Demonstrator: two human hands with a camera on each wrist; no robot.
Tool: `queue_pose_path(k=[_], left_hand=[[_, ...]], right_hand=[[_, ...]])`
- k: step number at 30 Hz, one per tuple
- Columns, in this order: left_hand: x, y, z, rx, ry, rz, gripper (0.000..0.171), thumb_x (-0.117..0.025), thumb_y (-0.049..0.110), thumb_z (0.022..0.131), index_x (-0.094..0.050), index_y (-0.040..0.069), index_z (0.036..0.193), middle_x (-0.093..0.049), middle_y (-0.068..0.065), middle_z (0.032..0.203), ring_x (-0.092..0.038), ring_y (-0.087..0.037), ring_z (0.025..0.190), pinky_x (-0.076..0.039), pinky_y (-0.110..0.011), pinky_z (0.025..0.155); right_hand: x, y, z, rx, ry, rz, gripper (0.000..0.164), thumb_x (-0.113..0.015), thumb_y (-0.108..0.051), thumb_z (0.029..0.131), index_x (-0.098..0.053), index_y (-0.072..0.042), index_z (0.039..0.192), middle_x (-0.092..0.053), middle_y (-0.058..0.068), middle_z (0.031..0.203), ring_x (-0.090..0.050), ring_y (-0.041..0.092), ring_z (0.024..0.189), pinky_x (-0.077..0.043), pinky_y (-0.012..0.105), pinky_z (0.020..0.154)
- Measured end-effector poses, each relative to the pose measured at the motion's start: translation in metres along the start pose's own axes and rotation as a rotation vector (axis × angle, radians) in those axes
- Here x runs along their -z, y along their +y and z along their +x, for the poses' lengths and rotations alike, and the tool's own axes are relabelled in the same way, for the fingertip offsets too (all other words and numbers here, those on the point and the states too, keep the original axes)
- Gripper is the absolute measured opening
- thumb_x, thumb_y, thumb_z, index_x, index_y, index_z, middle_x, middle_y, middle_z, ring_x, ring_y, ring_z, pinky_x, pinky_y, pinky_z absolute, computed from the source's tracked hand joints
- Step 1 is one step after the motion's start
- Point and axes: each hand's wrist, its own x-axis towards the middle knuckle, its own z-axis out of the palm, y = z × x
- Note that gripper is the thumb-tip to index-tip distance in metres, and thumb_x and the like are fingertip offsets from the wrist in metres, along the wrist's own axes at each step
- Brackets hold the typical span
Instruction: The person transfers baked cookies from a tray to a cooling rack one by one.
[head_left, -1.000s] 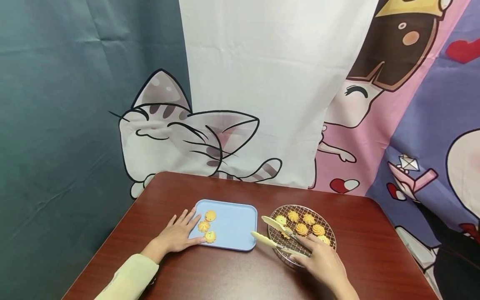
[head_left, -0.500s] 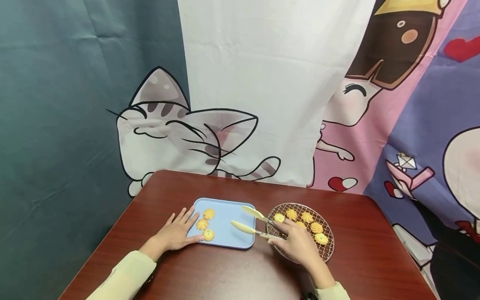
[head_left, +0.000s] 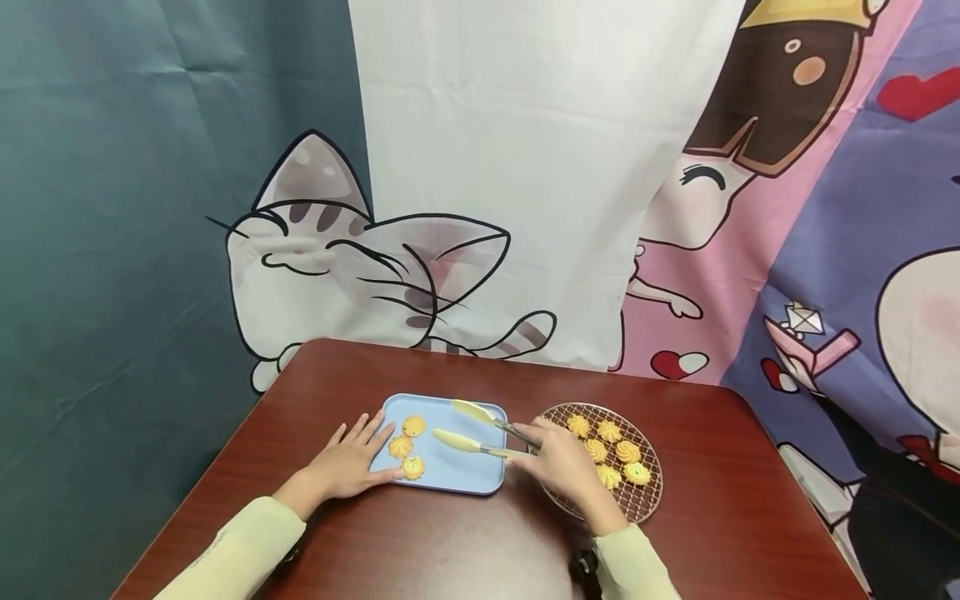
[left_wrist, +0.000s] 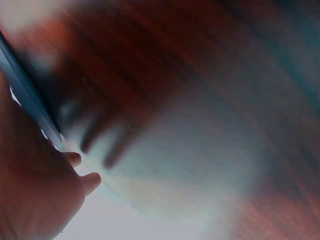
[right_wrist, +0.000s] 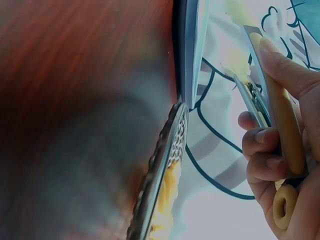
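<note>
My right hand (head_left: 558, 458) grips a pair of tongs (right_wrist: 286, 117) with yellow handles and pale yellow tips. The tips stand spread over the right half of a blue tray (head_left: 453, 483), with nothing between them. My left hand (head_left: 347, 462) lies at the tray's left edge, fingers straight and spread, the thumb by the lowest cookie. Three piped cookies lie in a column along the tray's left side, the top one (head_left: 414, 426) dotted dark. In the left wrist view only part of the left hand (left_wrist: 40, 185) shows beside the tray edge.
A round wire rack (head_left: 651, 492) right of the tray bears several golden swirled cookies (head_left: 628, 452); my right hand and forearm cover its left part. Both stand on a reddish-brown table (head_left: 420, 550). A cartoon-printed cloth (head_left: 525, 167) hangs behind the table.
My right hand has carried the tongs leftward from above the rack to above the tray, tips spread throughout. The left hand stays on the tray edge. The head view has shifted slightly.
</note>
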Motion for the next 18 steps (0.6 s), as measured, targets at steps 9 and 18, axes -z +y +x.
queue_pose_path(k=[9,18], left_hand=[[0.003,0.0,-0.002,0.004,-0.011,0.009,0.097,-0.048,0.077,0.091,-0.033,0.01,0.159,-0.02,-0.015,0.168,-0.021,-0.044,0.152,-0.018,-0.069,0.116],[0.002,0.0,0.0,0.011,-0.023,0.011,0.097,-0.048,0.077,0.091,-0.032,0.011,0.16,-0.019,-0.014,0.168,-0.019,-0.043,0.152,-0.017,-0.068,0.117]], right_hand=[[-0.014,-0.003,0.018,0.037,-0.031,0.018,0.058,-0.086,-0.045,0.078,-0.073,-0.018,0.127,-0.064,-0.002,0.091,-0.05,0.007,0.07,-0.044,0.026,0.061],[-0.023,-0.011,0.029,0.054,-0.056,0.009,0.057,-0.086,-0.045,0.078,-0.074,-0.02,0.127,-0.06,-0.003,0.087,-0.048,0.008,0.065,-0.043,0.027,0.057]])
